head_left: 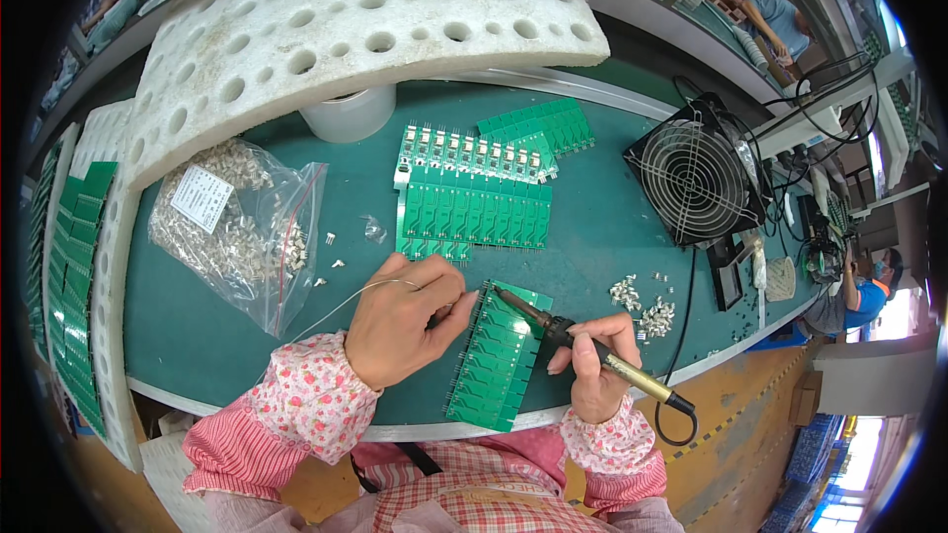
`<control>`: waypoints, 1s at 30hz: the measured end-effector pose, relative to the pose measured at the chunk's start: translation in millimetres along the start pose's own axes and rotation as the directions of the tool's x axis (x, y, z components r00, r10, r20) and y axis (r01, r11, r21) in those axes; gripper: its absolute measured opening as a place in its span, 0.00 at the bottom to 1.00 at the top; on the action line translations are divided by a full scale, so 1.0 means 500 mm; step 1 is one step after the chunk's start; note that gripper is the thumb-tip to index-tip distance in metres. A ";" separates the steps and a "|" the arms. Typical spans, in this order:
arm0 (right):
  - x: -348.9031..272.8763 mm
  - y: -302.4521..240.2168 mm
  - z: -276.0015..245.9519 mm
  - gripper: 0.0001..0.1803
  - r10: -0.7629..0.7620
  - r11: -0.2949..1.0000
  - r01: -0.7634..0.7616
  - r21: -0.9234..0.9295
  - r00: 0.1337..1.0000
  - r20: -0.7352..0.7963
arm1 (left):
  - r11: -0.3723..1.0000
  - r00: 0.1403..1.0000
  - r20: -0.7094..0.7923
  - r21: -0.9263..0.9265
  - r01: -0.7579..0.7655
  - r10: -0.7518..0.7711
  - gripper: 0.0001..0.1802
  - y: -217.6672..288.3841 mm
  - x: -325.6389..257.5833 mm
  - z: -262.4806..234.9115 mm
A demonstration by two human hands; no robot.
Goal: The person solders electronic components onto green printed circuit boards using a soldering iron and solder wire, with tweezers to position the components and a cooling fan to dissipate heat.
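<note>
A green circuit board panel (pixel 491 360) lies tilted near the front edge of the bench, with pins along its left side. My right hand (pixel 598 367) is closed round a soldering iron (pixel 632 372), whose tip touches or hovers just over the panel's top end. From the left, my left hand (pixel 407 321) pinches a thin solder wire (pixel 341 314) close to that same end; the wire trails back over the hand toward the sleeve. Beyond my hands, more green panels (pixel 474 207) are stacked, one row carrying small white-and-metal parts.
A plastic bag of small metal connectors (pixel 237 222) lies left. Loose connectors (pixel 656 318) are piled right of the panel, below a black fan (pixel 694 176). Perforated white foam (pixel 375 15) arches over the back beside a white tub (pixel 351 114). Boards (pixel 79 286) stand at far left.
</note>
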State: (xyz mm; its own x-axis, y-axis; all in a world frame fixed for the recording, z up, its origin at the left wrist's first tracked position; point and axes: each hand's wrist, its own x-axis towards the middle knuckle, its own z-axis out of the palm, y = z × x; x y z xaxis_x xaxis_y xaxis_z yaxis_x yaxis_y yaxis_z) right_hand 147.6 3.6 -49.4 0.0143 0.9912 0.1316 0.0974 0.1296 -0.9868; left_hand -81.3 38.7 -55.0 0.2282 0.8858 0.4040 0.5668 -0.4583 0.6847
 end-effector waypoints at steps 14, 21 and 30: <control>0.000 0.000 0.002 0.06 -0.015 1.000 0.015 0.020 1.000 -0.003 | 1.000 1.000 0.009 -0.020 -0.016 0.016 0.09 0.000 -0.002 0.001; -0.004 -0.001 0.001 0.07 -0.014 1.000 0.015 0.009 0.999 -0.035 | 0.999 0.999 -0.027 0.030 -0.022 0.022 0.10 0.003 0.000 -0.002; 0.001 -0.003 0.002 0.07 -0.005 1.000 0.005 0.026 1.000 -0.013 | 0.995 0.996 -0.030 0.068 -0.076 0.078 0.08 0.000 0.004 0.003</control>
State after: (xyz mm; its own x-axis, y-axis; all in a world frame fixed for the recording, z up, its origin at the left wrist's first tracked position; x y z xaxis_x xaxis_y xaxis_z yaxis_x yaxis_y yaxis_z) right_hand 146.4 3.8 -48.2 0.0270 0.9901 0.1376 0.0713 0.1354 -0.9882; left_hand -79.5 40.5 -55.2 0.2475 0.8448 0.4744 0.6004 -0.5180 0.6093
